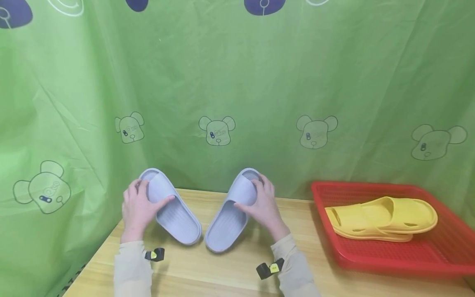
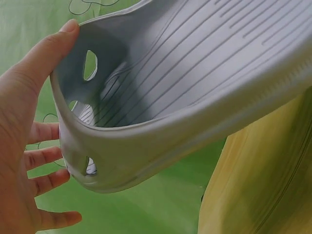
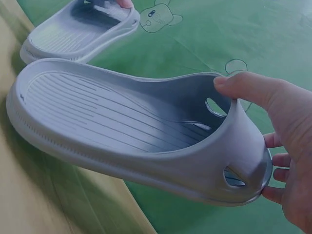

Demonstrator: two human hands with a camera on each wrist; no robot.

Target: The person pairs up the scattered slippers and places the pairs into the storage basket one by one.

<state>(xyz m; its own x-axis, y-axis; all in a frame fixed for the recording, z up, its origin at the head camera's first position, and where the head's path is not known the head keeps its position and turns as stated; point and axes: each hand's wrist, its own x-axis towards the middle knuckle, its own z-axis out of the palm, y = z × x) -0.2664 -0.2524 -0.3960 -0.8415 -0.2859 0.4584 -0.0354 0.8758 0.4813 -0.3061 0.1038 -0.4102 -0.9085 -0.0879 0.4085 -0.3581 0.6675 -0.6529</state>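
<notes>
My left hand grips a pale grey slide slipper by its strap, thumb over the strap's edge and fingers against the outside. On the right, my right hand holds the matching slipper in the same way, thumb on the strap's opening. Both slippers have their toes pointing away and splayed apart, with the heels close together over the wooden table. Ridged insoles face up, and small cutouts show in the straps in the wrist views.
A red plastic basket stands at the right of the wooden table. Inside it lies a pair of yellow slippers, one partly over the other. A green curtain with printed bear heads hangs behind the table and along its left side.
</notes>
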